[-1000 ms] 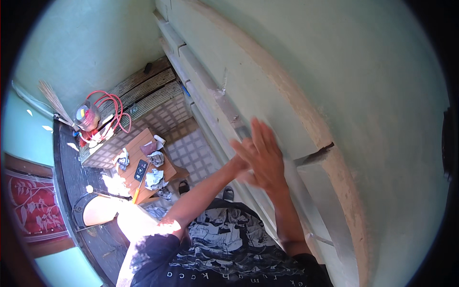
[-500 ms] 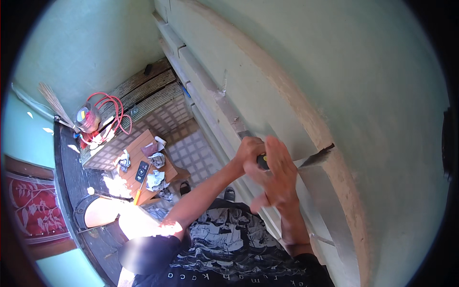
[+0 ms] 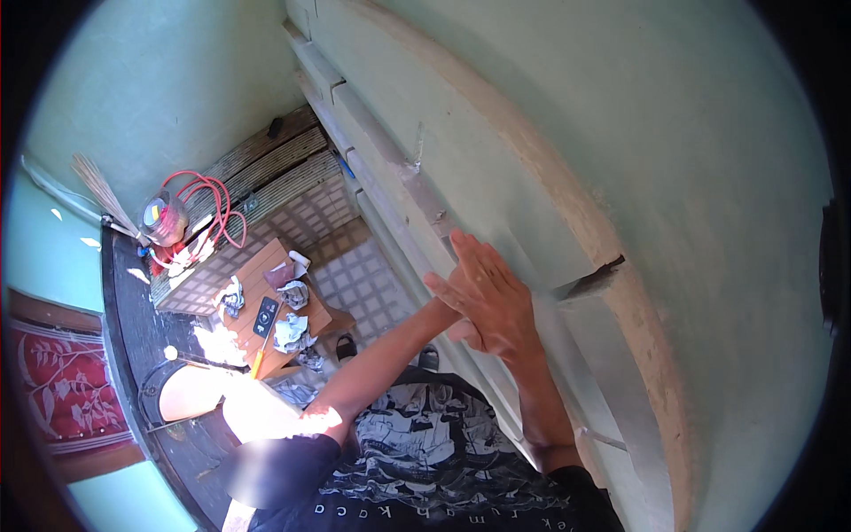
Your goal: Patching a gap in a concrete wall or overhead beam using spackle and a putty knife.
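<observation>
My left hand (image 3: pixel 457 330) is up against the ledge (image 3: pixel 432 211) that runs along the pale green wall. My right hand (image 3: pixel 496 301) lies over it and hides most of its fingers. The right hand's fingers are stretched out, and it holds nothing that shows. A moment ago a dark handle with a yellow end stuck out of my closed left hand; the right hand covers that spot now. I cannot make out what kind of tool it is.
A wooden stool (image 3: pixel 252 282) to the left bears crumpled paper (image 3: pixel 291 333), a dark phone-like device (image 3: pixel 265 316) and an orange-handled tool (image 3: pixel 258 362). Beyond it, a slatted bench (image 3: pixel 277 160) carries a red hose (image 3: pixel 222 191). A notch (image 3: pixel 592 279) breaks the wall's raised band.
My right hand has moved up and left onto my left hand, covering it and the dark handle. My left arm stays almost where it was.
</observation>
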`<action>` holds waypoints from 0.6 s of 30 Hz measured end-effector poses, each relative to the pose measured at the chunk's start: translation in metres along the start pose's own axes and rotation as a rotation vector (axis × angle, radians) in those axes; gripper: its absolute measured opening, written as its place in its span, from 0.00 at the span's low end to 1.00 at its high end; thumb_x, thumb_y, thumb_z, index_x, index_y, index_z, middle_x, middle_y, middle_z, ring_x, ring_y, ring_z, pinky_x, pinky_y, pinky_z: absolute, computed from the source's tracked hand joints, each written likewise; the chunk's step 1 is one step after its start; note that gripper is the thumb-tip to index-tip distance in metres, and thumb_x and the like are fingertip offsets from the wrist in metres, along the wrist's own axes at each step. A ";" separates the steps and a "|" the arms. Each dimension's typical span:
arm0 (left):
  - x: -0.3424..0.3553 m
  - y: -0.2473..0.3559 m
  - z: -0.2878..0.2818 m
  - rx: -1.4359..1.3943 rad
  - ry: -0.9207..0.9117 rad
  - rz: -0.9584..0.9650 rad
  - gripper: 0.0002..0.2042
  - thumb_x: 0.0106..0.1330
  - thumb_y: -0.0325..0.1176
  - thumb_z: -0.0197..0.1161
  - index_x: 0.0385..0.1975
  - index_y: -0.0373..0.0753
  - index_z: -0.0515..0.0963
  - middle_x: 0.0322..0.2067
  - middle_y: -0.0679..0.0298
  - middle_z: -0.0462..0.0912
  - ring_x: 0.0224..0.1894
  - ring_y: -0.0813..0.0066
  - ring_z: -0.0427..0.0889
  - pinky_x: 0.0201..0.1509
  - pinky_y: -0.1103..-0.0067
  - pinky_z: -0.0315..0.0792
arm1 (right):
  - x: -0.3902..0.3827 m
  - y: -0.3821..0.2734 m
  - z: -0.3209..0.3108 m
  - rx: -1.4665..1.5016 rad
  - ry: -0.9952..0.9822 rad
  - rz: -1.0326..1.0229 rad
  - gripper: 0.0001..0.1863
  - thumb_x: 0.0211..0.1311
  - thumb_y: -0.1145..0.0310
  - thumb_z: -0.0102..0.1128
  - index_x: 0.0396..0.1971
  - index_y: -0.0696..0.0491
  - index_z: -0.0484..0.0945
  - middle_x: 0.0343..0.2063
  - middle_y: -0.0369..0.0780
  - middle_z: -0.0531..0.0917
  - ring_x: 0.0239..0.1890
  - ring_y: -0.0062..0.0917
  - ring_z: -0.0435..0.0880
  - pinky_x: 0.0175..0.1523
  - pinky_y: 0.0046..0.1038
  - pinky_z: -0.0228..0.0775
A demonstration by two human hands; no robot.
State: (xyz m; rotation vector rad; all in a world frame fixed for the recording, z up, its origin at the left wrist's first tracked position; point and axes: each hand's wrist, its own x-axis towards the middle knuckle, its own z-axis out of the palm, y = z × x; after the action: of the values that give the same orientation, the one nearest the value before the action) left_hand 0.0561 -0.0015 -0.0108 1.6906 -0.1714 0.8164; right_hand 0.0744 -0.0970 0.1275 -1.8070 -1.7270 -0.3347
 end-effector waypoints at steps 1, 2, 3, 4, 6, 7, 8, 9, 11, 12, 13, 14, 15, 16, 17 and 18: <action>-0.002 -0.001 0.002 0.005 0.009 -0.004 0.17 0.44 0.37 0.66 0.33 0.39 0.75 0.31 0.55 0.78 0.33 0.54 0.78 0.32 0.67 0.70 | -0.006 -0.005 -0.006 0.002 -0.005 -0.003 0.34 0.62 0.35 0.25 0.56 0.34 0.73 0.56 0.46 0.73 0.60 0.37 0.70 0.65 0.36 0.58; 0.000 0.001 0.001 0.011 0.015 -0.006 0.17 0.44 0.37 0.66 0.34 0.39 0.75 0.31 0.55 0.78 0.33 0.54 0.78 0.32 0.67 0.70 | -0.016 -0.012 -0.015 -0.007 0.041 -0.014 0.33 0.62 0.35 0.25 0.57 0.33 0.73 0.58 0.46 0.72 0.61 0.37 0.69 0.65 0.36 0.58; 0.003 0.000 -0.003 0.014 0.019 -0.007 0.17 0.44 0.37 0.66 0.34 0.39 0.75 0.31 0.55 0.78 0.33 0.54 0.78 0.32 0.67 0.70 | -0.021 -0.016 -0.020 -0.015 0.087 -0.025 0.33 0.62 0.35 0.26 0.58 0.32 0.72 0.59 0.46 0.70 0.62 0.37 0.68 0.66 0.36 0.57; 0.014 0.004 -0.010 0.180 -0.144 0.129 0.16 0.44 0.37 0.66 0.32 0.39 0.74 0.28 0.56 0.78 0.29 0.56 0.77 0.29 0.67 0.69 | -0.023 -0.016 -0.020 -0.018 0.088 -0.022 0.33 0.62 0.35 0.26 0.58 0.32 0.72 0.59 0.46 0.70 0.62 0.37 0.68 0.66 0.36 0.57; 0.020 0.002 -0.011 0.343 -0.311 0.267 0.15 0.45 0.38 0.66 0.31 0.39 0.74 0.26 0.57 0.77 0.25 0.57 0.77 0.26 0.67 0.68 | -0.026 -0.014 -0.017 0.005 0.142 -0.065 0.33 0.62 0.35 0.26 0.58 0.31 0.70 0.61 0.45 0.67 0.64 0.36 0.65 0.68 0.37 0.53; 0.017 -0.008 -0.005 0.315 -0.241 0.240 0.15 0.44 0.38 0.67 0.30 0.39 0.74 0.24 0.57 0.77 0.24 0.57 0.76 0.25 0.67 0.68 | -0.022 -0.007 -0.011 0.000 0.145 -0.059 0.33 0.62 0.35 0.26 0.58 0.31 0.70 0.61 0.45 0.67 0.64 0.36 0.65 0.68 0.37 0.53; 0.014 -0.018 0.001 0.292 -0.168 0.213 0.15 0.43 0.38 0.67 0.29 0.39 0.74 0.23 0.58 0.76 0.23 0.58 0.76 0.24 0.68 0.67 | -0.010 0.003 -0.002 -0.079 0.040 -0.025 0.33 0.62 0.35 0.25 0.58 0.30 0.70 0.62 0.45 0.67 0.64 0.35 0.64 0.68 0.36 0.51; 0.011 -0.028 0.006 0.269 -0.094 0.187 0.15 0.42 0.38 0.68 0.28 0.39 0.74 0.22 0.58 0.76 0.22 0.58 0.75 0.23 0.68 0.67 | -0.003 0.008 0.002 -0.158 -0.065 0.010 0.33 0.62 0.34 0.24 0.58 0.29 0.70 0.62 0.44 0.66 0.65 0.34 0.63 0.69 0.36 0.49; 0.004 -0.035 0.009 0.225 0.053 0.115 0.15 0.40 0.37 0.69 0.26 0.39 0.74 0.20 0.59 0.76 0.20 0.59 0.75 0.21 0.68 0.66 | -0.008 -0.003 -0.003 -0.118 -0.029 0.008 0.33 0.62 0.34 0.24 0.59 0.29 0.69 0.63 0.44 0.65 0.65 0.34 0.63 0.69 0.36 0.49; -0.005 -0.037 0.004 0.227 0.053 0.108 0.15 0.40 0.37 0.69 0.26 0.39 0.74 0.20 0.59 0.76 0.20 0.59 0.75 0.21 0.68 0.66 | -0.012 -0.009 -0.004 -0.083 0.008 0.002 0.33 0.61 0.34 0.25 0.60 0.28 0.68 0.63 0.44 0.64 0.66 0.34 0.62 0.70 0.36 0.48; 0.001 -0.023 -0.002 0.201 -0.058 0.049 0.14 0.40 0.37 0.69 0.25 0.39 0.74 0.20 0.60 0.76 0.20 0.58 0.75 0.22 0.68 0.66 | -0.017 -0.008 -0.006 -0.094 0.012 0.012 0.33 0.61 0.34 0.25 0.60 0.28 0.68 0.63 0.44 0.64 0.66 0.34 0.62 0.70 0.36 0.48; 0.004 -0.011 -0.007 0.181 -0.161 -0.014 0.14 0.40 0.36 0.69 0.24 0.39 0.74 0.21 0.60 0.76 0.21 0.58 0.75 0.22 0.68 0.66 | -0.024 -0.011 -0.006 -0.098 0.052 -0.020 0.34 0.60 0.33 0.24 0.61 0.28 0.66 0.64 0.45 0.62 0.66 0.35 0.61 0.70 0.36 0.48; 0.008 -0.008 -0.007 0.179 -0.163 -0.013 0.14 0.40 0.36 0.69 0.24 0.39 0.74 0.21 0.60 0.76 0.21 0.58 0.75 0.22 0.68 0.66 | -0.028 -0.012 -0.005 -0.101 0.092 -0.052 0.35 0.60 0.33 0.24 0.63 0.29 0.64 0.66 0.45 0.60 0.67 0.35 0.60 0.70 0.36 0.48; 0.007 -0.003 -0.007 0.169 -0.167 -0.002 0.14 0.40 0.36 0.68 0.24 0.39 0.74 0.21 0.61 0.76 0.21 0.58 0.75 0.22 0.68 0.66 | -0.024 -0.004 0.000 -0.097 0.091 -0.049 0.35 0.60 0.33 0.24 0.63 0.29 0.64 0.66 0.45 0.60 0.67 0.35 0.60 0.70 0.36 0.48; 0.008 0.002 -0.006 0.151 -0.177 0.013 0.13 0.40 0.36 0.68 0.24 0.39 0.74 0.21 0.61 0.76 0.21 0.58 0.75 0.22 0.69 0.66 | -0.013 0.011 0.006 -0.130 -0.006 0.013 0.35 0.60 0.32 0.23 0.61 0.28 0.66 0.64 0.45 0.62 0.66 0.36 0.61 0.69 0.37 0.49; 0.010 0.006 -0.004 0.133 -0.186 0.029 0.13 0.40 0.36 0.68 0.25 0.39 0.75 0.21 0.61 0.76 0.21 0.58 0.75 0.22 0.69 0.66 | -0.008 0.018 0.007 -0.162 -0.104 0.075 0.35 0.59 0.31 0.22 0.60 0.28 0.68 0.63 0.46 0.64 0.65 0.38 0.62 0.69 0.37 0.50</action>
State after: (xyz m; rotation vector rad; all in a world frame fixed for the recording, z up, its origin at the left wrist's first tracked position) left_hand 0.0588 0.0036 0.0004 1.8939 -0.2746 0.7041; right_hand 0.0888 -0.0989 0.1127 -2.0326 -1.7395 -0.3646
